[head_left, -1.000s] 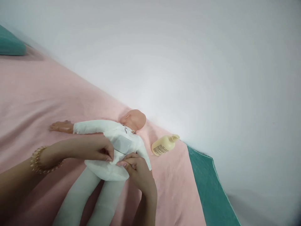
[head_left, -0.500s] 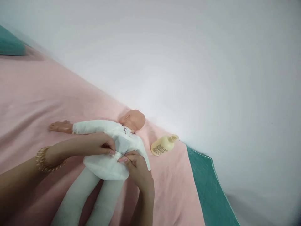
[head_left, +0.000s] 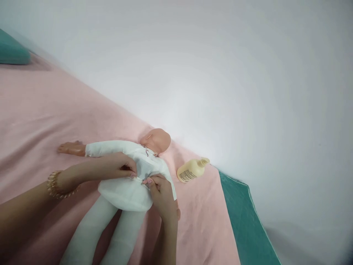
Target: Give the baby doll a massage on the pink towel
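A doll with a white cloth body lies on a pink sheet, its bald plastic head turned to the right. My left hand, with a beaded bracelet on the wrist, pinches the edge of the white cloth at the doll's waist. Close by on the right, my right hand has thumb and fingers pressed together on the same waist edge. A small gap separates the two hands, with a gathered seam showing between them. The doll's far-left plastic hand rests on the sheet.
A pale yellow pump bottle stands right of the doll's head. Green material borders the sheet at the right, and a green cushion-like object sits at the upper left. A plain pale wall rises behind.
My right hand has moved slightly up and right along the waist edge, uncovering more of the doll's right-side hand. My left hand has shifted slightly right.
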### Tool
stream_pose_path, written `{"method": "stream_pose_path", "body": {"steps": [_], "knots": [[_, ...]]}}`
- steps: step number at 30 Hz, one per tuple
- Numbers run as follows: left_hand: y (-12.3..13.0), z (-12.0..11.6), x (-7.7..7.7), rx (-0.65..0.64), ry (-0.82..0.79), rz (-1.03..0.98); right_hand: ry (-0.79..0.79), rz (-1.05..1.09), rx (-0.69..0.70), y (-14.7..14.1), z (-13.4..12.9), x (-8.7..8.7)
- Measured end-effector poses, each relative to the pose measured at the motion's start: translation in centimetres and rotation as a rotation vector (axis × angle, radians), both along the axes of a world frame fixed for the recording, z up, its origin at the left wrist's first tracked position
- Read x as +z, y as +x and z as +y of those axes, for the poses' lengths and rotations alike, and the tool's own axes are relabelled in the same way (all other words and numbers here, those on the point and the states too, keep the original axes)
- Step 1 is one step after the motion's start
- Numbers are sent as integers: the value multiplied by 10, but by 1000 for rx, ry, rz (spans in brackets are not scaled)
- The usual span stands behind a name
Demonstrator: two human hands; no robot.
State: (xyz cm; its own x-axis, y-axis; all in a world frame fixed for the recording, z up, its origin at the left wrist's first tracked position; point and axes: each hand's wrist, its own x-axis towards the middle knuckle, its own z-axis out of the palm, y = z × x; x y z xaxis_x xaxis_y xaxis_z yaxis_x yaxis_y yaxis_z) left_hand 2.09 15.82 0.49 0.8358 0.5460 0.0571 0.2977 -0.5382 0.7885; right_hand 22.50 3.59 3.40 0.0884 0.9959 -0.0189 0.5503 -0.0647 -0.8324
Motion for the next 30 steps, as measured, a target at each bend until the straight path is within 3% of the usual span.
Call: {"method": "stream_pose_path", "body": {"steps": [4,8,13,19,22,27,30], "knots": [[1,2,-2,38,-67,-83,93,78,-59,2,5,-5],[5,1,0,202,-130,-227,292,182,-178,2,12,-13],[13,-4,0,301,-240,-452,368,209,-131,-4,20,-24],[21,3,-17,288,-48,-290,309,85,-90,-8,28,-32],[21,6,-22,285,-25,-247,292,47,-82,-9,30,-33],[17,3,-17,285,-36,-306,340,39,-106,-12,28,-33],[14,1,-13,321,90,-403,373,19,-130,-13,27,-33]]}}
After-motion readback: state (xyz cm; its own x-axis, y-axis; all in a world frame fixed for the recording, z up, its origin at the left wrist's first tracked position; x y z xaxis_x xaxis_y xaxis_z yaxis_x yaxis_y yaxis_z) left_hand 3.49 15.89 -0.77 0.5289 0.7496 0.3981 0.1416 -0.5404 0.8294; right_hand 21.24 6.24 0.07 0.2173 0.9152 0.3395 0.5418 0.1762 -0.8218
